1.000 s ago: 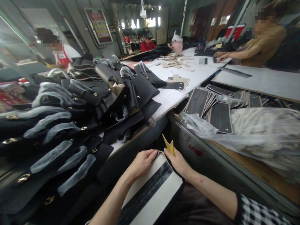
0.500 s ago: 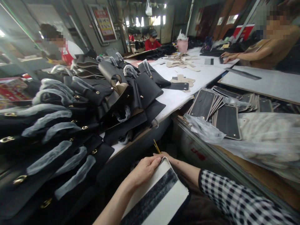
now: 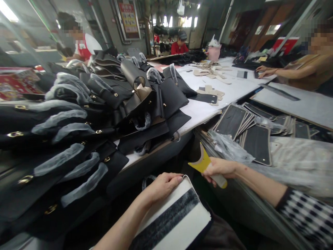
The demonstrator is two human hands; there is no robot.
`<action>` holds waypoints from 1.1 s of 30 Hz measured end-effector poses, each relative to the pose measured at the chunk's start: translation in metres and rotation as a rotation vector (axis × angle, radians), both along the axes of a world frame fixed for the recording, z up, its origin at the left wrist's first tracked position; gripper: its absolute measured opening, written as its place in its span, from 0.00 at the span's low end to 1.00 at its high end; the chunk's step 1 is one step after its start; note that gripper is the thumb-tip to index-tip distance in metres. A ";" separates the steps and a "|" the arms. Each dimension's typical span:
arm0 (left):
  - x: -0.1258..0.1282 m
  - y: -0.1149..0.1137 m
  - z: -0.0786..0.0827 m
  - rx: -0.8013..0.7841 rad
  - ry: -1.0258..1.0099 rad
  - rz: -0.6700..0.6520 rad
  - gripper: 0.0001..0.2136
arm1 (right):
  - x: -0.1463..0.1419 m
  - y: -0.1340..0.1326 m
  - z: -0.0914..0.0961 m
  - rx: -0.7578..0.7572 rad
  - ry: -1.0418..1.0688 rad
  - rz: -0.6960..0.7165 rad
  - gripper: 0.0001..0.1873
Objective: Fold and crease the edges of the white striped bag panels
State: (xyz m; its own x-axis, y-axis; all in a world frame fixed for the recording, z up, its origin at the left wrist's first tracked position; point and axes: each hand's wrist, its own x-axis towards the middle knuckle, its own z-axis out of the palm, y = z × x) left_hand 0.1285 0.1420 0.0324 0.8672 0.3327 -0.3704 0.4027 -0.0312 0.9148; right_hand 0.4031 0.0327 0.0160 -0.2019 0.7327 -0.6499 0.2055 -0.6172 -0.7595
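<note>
In the lower middle, a white panel (image 3: pixel 191 227) with a rounded corner and a wide dark strip along it lies tilted close to my body. My left hand (image 3: pixel 163 185) grips its upper edge, thumb and fingers closed near the corner. My right hand (image 3: pixel 218 170) is apart from the panel, to its upper right. Its fingers are wrapped round the pale handle of a yellow scraper (image 3: pixel 201 159) with a forked, concave end pointing up and left. Under the panel a dark edge shows; what supports it is hidden.
Black handbags (image 3: pixel 101 104) with plastic-wrapped handles pile up at left on a white table (image 3: pixel 200 111). At right, dark pale-edged panels (image 3: pixel 256 142) are stacked beside clear plastic (image 3: pixel 231 147). Beige cut pieces (image 3: pixel 208 71) lie farther back. Co-workers stand at left, back and right.
My right hand has moved away from the panel's corner to the right, and the yellow scraper now shows broadside. My left hand stays on the panel. The whole view has shifted slightly.
</note>
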 end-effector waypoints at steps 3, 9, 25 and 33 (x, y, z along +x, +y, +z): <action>0.000 0.000 0.001 -0.033 0.032 -0.018 0.24 | 0.008 -0.006 0.016 -0.151 0.028 0.333 0.31; 0.000 0.004 -0.005 0.043 0.045 0.060 0.28 | -0.004 0.028 0.025 0.234 -0.443 0.378 0.31; 0.000 0.003 -0.003 0.021 -0.073 0.117 0.26 | -0.045 0.088 0.057 1.084 -1.007 1.003 0.30; -0.002 0.001 0.002 0.093 -0.041 0.080 0.25 | -0.047 0.085 0.061 1.048 -1.034 1.010 0.29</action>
State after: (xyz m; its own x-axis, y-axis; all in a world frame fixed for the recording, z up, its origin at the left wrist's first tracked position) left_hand 0.1263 0.1429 0.0343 0.8501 0.4331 -0.2995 0.3697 -0.0861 0.9251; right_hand 0.3563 0.1181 0.0767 -0.6427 0.7446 -0.1804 0.7614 0.6470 -0.0423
